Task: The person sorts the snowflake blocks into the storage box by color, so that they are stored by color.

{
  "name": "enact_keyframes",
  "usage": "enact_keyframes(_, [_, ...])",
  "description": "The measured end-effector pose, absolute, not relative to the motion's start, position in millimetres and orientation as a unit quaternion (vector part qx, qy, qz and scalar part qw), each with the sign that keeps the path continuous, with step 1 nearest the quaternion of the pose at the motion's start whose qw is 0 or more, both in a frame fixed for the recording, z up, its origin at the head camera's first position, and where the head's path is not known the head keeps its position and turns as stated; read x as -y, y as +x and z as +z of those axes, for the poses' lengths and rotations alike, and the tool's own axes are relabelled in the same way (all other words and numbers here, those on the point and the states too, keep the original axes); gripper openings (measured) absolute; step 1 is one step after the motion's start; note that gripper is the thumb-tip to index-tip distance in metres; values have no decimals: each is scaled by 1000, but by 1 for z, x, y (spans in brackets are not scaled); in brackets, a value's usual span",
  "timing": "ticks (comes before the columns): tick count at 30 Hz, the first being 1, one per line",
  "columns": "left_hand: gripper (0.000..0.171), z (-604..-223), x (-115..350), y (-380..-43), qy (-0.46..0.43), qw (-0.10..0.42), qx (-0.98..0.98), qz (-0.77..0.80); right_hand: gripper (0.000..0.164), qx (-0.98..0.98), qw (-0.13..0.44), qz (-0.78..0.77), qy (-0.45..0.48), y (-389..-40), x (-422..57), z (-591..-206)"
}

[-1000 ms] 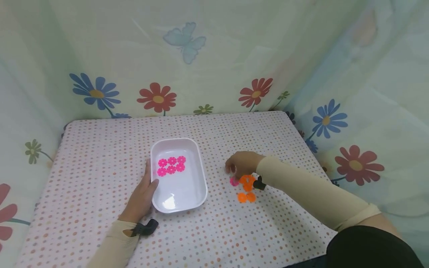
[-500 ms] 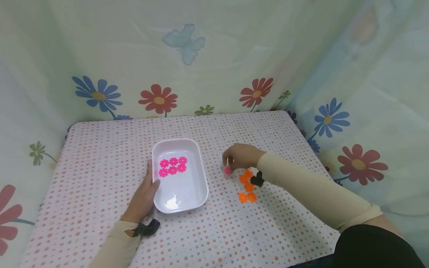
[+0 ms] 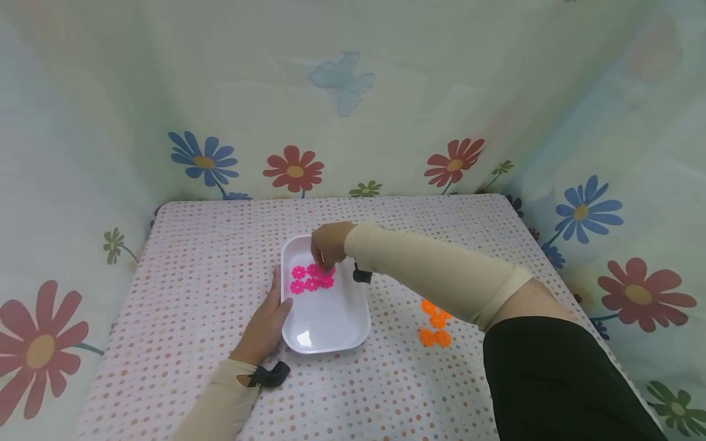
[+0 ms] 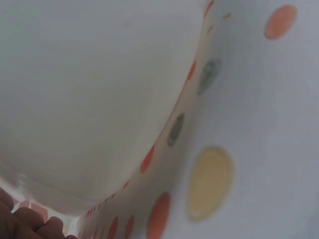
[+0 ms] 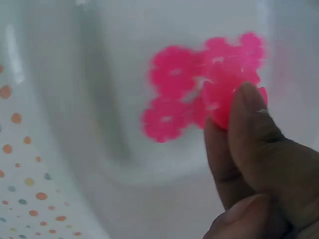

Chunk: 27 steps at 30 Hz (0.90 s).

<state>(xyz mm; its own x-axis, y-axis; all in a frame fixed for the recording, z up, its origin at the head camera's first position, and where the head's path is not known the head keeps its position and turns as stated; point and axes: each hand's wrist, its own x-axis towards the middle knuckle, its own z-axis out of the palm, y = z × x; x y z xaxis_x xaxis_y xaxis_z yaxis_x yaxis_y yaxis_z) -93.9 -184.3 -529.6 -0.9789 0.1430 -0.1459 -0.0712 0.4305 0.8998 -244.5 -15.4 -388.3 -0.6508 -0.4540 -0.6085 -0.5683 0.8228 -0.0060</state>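
Right fingers (image 5: 251, 124) pinch a pink flower (image 5: 218, 102) over the tray (image 3: 325, 318) that left fingers (image 3: 274, 288) grip.

Pale, creased hangings (image 3: 248, 73) printed with red, blue and green flowers (image 3: 295, 171) enclose the back and both sides, with a light-blue butterfly (image 3: 341, 78) at the back. A whitish, spotted cloth (image 3: 209, 257) covers the surface (image 3: 408, 392) under soft light.

We were in a small booth-like space, shut in by pale hanging sheets (image 3: 248, 79) behind a dotted tabletop (image 3: 193, 275) and along both its sides. Printed flowers (image 3: 295, 171) and a blue butterfly (image 3: 343, 82) gave it a nursery look, but we could not tell whether it belonged to a home or a workplace.
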Motion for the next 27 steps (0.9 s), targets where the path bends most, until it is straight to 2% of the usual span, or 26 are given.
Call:
enact_keyframes(3, [73,-530,175,-94,29,98,-837,538,11,-900,301,156,-275,-250,3,-410])
enact_keyframes(9, [73,-529,168,-93,27,103,-838,535,11,-889,281,231,-276,-249,-11,-430])
enact_keyframes(17, [74,-529,168,-91,25,93,-844,528,28,-872,183,335,-305,-240,-11,-441])
enact_keyframes(20, [74,-529,168,-91,25,90,-844,528,36,-888,170,303,-300,-237,-12,-423])
enact_keyframes(22, [74,-529,169,-92,29,89,-844,528,35,-906,166,258,-290,-234,-16,-400])
enact_keyframes(27, [73,-525,180,-93,25,87,-854,513,15,-941,159,132,-266,-229,-51,-342])
